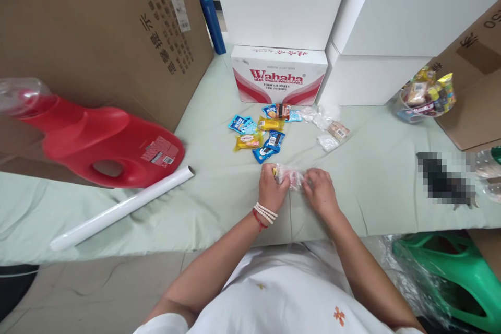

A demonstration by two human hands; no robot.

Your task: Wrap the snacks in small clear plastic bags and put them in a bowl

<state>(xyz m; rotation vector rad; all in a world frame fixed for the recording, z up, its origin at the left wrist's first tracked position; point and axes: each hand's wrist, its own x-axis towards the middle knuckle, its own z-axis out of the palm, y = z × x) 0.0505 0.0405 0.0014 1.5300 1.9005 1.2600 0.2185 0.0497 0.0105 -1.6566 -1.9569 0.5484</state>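
Observation:
My left hand (271,188), with beads and a red string at the wrist, is closed on one end of a crumpled clear plastic bag (294,177). Something pinkish shows through the plastic, too blurred to name. At the bag's other end, my right hand (320,190) pinches the plastic with its fingertips. A bit of yellow peeks out by my left thumb. Just beyond the hands lie several snack packets: a yellow one (249,141), another yellow one (271,123) and a blue one (274,140). Clear plastic wraps (327,142) and a brown packaged snack (338,131) lie farther right.
A red jug (113,141) and a white tube (125,209) lie at left before a large cardboard box (97,21). A Wahaha carton (279,75) stands behind the packets, beside white boxes (360,81). At right sits a clear bowl (410,109) of snacks. A green stool (450,271) is below the table edge.

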